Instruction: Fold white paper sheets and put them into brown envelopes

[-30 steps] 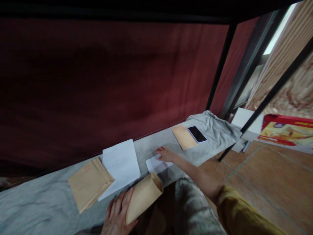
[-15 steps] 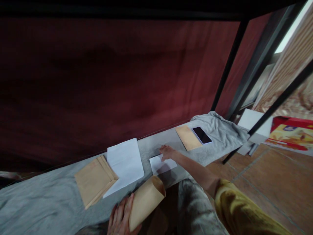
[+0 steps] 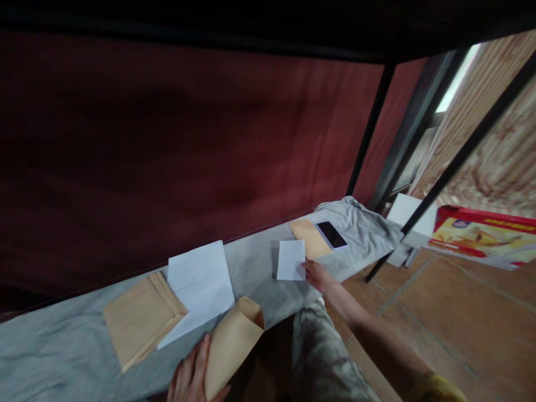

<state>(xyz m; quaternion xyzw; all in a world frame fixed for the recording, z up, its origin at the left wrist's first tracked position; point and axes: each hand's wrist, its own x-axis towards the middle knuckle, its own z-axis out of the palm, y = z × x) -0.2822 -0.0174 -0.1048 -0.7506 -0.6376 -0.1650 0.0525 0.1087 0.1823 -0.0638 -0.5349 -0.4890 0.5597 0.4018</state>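
My left hand (image 3: 193, 373) is closed around a brown paper envelope (image 3: 233, 347), fingers on one side and thumb underneath. The envelope's mouth gapes open toward the upper right. My right hand (image 3: 315, 274) pinches the edge of a folded white sheet of paper (image 3: 291, 260), held up over the grey cloth. To the left lie a stack of brown envelopes (image 3: 142, 315) and larger white sheets (image 3: 201, 285), the stack overlapping their edge. Beyond my right hand, a single brown envelope (image 3: 309, 237) lies beside a phone (image 3: 331, 234) with a dark screen.
A grey cloth (image 3: 54, 352) covers the narrow surface, bunched at its right end. Dark metal posts (image 3: 371, 134) and a bar overhead frame it, with a dark red panel (image 3: 188, 151) behind. White boxes (image 3: 412, 218) and a red-yellow box (image 3: 481, 234) stand on the tiled floor at right.
My right hand has picked up the folded white paper from the cloth and moved it right. My left hand still holds the envelope, whose mouth has opened wider. The view has shifted right.
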